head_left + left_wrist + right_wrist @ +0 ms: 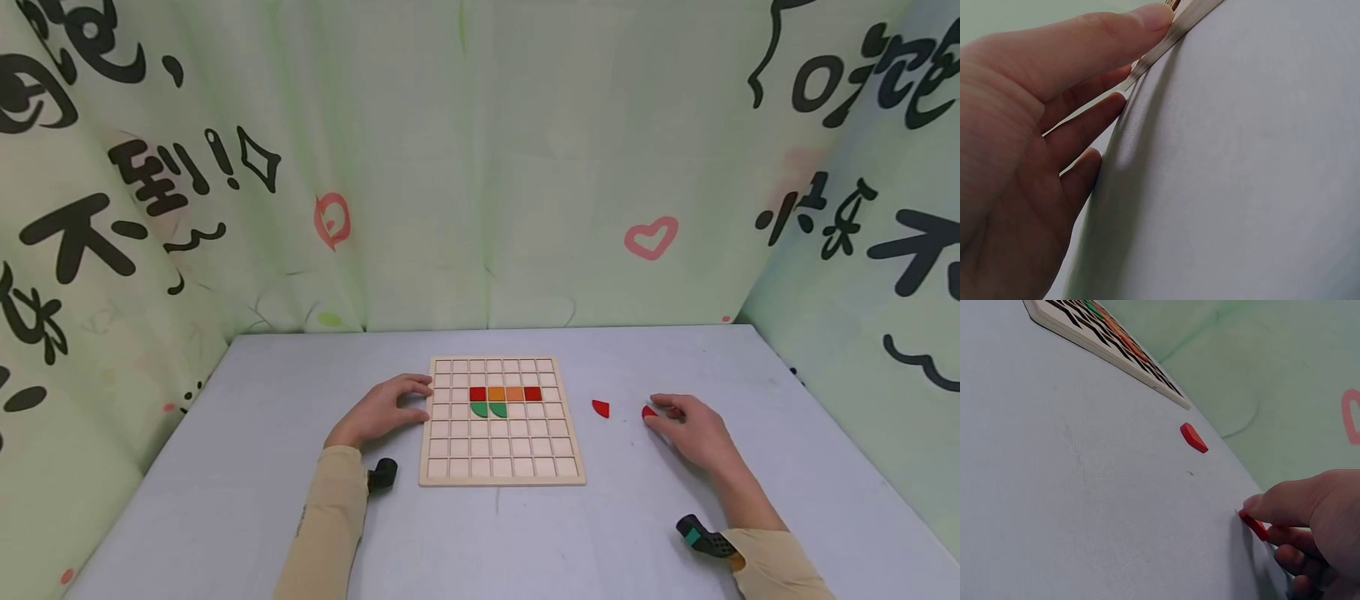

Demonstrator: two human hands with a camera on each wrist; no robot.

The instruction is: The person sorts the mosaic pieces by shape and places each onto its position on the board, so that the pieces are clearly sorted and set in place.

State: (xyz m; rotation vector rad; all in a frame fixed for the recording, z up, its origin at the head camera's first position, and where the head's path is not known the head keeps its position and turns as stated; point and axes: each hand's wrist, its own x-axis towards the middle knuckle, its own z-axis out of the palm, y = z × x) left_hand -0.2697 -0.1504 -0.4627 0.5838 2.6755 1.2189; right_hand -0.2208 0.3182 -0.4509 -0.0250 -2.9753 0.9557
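Note:
A wooden grid board (502, 482) lies on the table, and my left hand (382, 408) rests its thumb and fingertips against its left edge. In one row of the grid sit two orange squares (505, 394) between a red square (477, 394) on the left and another red square (532, 394) on the right. Two green quarter-circle pieces (488, 410) fill cells just below. Right of the board, my right hand (693, 429) pinches a red quarter-circle piece (1255, 525) between thumb and fingers, low over the tabletop. A loose red quarter-circle piece (601, 409) lies between that hand and the board.
The white-covered table (510, 542) is enclosed at the back and sides by a pale green curtain (480, 167) with dark lettering and pink hearts. Black wrist devices sit on the left wrist (382, 475) and right wrist (705, 537).

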